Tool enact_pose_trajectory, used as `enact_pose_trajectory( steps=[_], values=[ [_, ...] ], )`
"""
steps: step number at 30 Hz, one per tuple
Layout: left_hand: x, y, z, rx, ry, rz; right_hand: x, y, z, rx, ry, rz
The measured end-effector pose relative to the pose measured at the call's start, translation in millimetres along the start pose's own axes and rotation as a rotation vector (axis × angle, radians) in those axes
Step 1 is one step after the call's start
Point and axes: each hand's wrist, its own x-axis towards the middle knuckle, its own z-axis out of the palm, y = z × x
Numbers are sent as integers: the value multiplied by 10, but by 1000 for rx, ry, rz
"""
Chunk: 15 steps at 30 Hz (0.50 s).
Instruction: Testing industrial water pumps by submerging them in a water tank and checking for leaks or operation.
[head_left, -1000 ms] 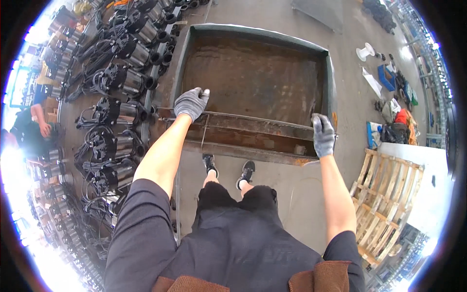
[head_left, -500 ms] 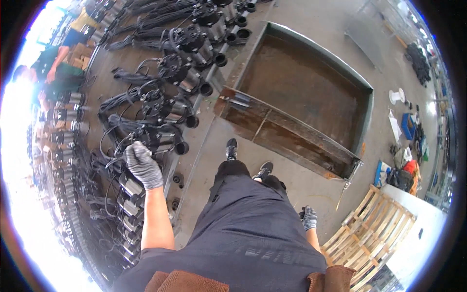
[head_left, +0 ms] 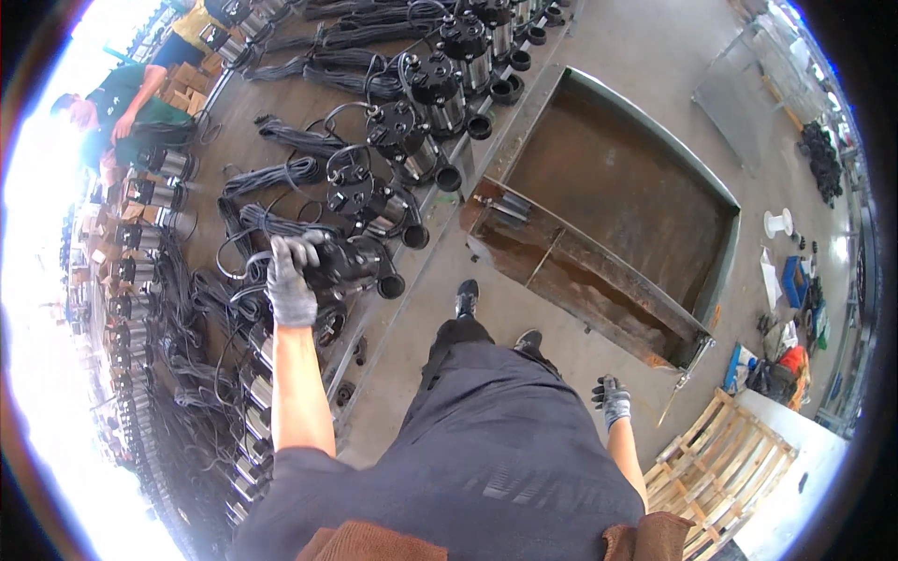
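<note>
My left hand [head_left: 293, 285], in a grey work glove, is closed at the black top of a submersible pump [head_left: 348, 266]. This pump is slightly smeared, and the glove hides part of its top. Its round outlet [head_left: 390, 286] points toward the aisle. Beyond it in the same row stands another pump [head_left: 372, 204], with a black head and a shiny metal body. Bundled black cable [head_left: 271, 222] lies behind the pumps. Away from them, low on my right side, hangs my gloved right hand [head_left: 613, 400], fingers loosely bent and apart, with nothing in it.
A rusty metal tray [head_left: 617, 178] with a raised rim lies ahead on the floor. Wooden pallets [head_left: 720, 467] lean at the right near a blue bin [head_left: 795, 281]. At the far left a person [head_left: 131, 107] in dark green sits among more pumps and boxes.
The view has shifted, so pumps and tray appear farther right. My left hand has moved from above the near pump's cable side to its top, and that pump now looks tilted.
</note>
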Motion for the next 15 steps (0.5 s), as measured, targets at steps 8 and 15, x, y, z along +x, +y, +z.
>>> enact_pose_trajectory(
  steps=[8,15],
  values=[
    [-922,250,1166,56,-243,45,-764,-1859,1221,-295,-196,-492],
    [-1083,217,2186,-2,-684,39,-1185,-2106,1245,120,-519,-485]
  ],
)
